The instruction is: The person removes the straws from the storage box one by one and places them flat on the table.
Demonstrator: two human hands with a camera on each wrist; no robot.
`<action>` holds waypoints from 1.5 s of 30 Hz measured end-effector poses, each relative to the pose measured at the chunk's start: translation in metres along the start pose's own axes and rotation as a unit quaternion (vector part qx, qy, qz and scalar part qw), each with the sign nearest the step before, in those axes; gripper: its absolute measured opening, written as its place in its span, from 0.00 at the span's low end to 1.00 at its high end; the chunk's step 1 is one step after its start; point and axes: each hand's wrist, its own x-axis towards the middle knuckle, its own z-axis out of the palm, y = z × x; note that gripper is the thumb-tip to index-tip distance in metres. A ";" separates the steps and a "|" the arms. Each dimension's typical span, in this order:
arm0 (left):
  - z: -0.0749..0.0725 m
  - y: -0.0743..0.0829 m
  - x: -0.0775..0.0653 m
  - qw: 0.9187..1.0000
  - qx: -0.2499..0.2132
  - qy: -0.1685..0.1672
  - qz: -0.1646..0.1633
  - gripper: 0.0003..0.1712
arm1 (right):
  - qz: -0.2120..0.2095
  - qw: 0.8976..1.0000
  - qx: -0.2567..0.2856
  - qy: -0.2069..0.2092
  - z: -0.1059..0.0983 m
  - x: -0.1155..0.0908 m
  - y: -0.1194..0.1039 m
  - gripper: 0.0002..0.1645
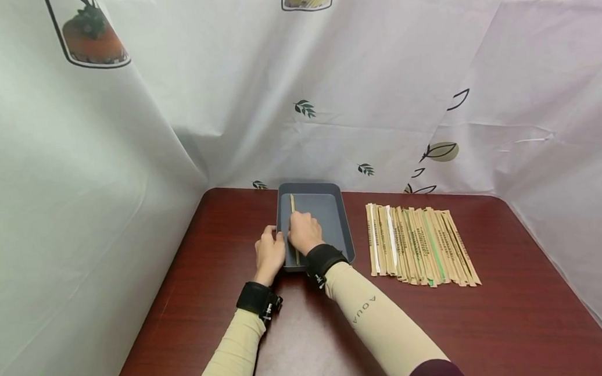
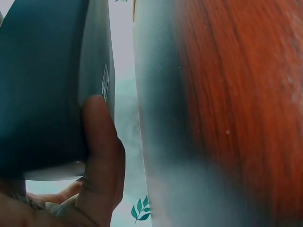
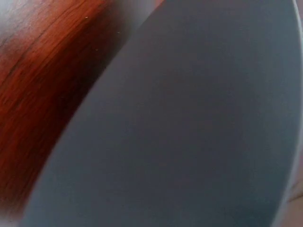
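Note:
A dark grey rectangular tray [image 1: 329,212] stands at the back of the table. My left hand [image 1: 270,254] holds its left wall near the front corner; in the left wrist view a finger [image 2: 102,146] lies along the tray's outer side [image 2: 38,94]. Inside the tray, my right hand [image 1: 305,232] has curled fingers on a thin paper-wrapped straw [image 1: 293,203], which runs lengthwise near the left wall. The hand covers the straw's middle. In the right wrist view the grey tray [image 3: 170,118] fills most of the frame and hides the fingers.
To the right of the tray, many similar paper-wrapped straws [image 1: 415,244] lie side by side in a row, mostly tan, a few white or green. The dark red wooden table [image 1: 205,247] meets a white patterned cloth [image 1: 253,98] at the back and sides.

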 end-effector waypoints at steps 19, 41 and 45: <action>-0.013 -0.004 0.002 1.000 -0.005 -0.008 -0.021 0.23 | 0.058 0.994 0.033 0.092 -0.094 0.008 0.070 0.06; -0.017 -0.007 0.004 1.000 -0.005 -0.012 -0.028 0.24 | 0.087 0.994 -0.015 0.061 -0.050 -0.035 0.163 0.06; -0.017 -0.006 0.003 0.999 -0.009 -0.018 -0.027 0.24 | 0.097 0.994 -0.018 0.041 -0.037 -0.035 0.167 0.06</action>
